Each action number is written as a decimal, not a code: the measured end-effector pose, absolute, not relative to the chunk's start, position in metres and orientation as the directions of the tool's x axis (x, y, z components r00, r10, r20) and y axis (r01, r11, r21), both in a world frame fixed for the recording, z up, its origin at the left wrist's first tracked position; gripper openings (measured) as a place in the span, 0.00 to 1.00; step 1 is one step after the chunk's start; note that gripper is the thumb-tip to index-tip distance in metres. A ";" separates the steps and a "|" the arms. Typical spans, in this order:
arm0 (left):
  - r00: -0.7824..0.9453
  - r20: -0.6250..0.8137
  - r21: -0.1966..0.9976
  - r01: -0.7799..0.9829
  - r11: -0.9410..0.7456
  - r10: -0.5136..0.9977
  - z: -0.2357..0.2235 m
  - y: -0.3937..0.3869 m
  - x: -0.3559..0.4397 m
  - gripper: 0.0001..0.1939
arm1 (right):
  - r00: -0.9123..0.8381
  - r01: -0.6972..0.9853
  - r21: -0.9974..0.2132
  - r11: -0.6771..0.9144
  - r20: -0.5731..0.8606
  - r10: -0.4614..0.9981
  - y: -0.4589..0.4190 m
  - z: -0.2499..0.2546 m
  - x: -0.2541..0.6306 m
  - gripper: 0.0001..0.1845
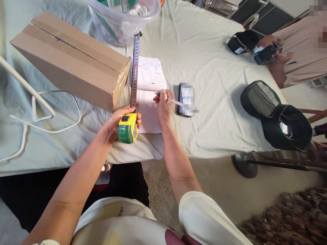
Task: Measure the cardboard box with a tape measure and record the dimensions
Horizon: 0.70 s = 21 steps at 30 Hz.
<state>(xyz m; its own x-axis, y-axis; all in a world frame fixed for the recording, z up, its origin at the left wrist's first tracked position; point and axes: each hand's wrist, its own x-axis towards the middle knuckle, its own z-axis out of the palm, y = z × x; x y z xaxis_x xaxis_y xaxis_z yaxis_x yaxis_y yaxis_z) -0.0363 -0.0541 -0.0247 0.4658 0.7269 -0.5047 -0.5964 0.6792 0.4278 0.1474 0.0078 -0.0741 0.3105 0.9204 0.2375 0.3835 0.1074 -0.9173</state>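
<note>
My left hand point(114, 123) is closed around a green and yellow tape measure point(128, 129). Its metal blade point(134, 71) sticks out away from me, along the left side of an open notebook point(149, 119). Printed matter covers the notebook's far page, and columns of small writing run down the left of the near page. Between the fingers of my right hand point(165, 103) is a pen point(176, 101), held over the near page. Just right of that hand lies a phone point(184, 98) with its screen lit.
A closed cardboard box point(74, 61) stands left of the notebook. Behind it is a clear plastic basket point(125, 20) with things inside. A white cable point(56, 129) loops at the left. Black caps point(283, 126) lie at the right edge, where another person's hands point(277, 61) hold a black device.
</note>
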 end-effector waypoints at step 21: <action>0.395 -0.599 0.497 -0.499 0.710 0.697 -0.005 -0.066 -0.042 0.03 | 0.469 0.390 -0.919 -0.062 0.140 0.872 0.003 -0.059 0.184 0.04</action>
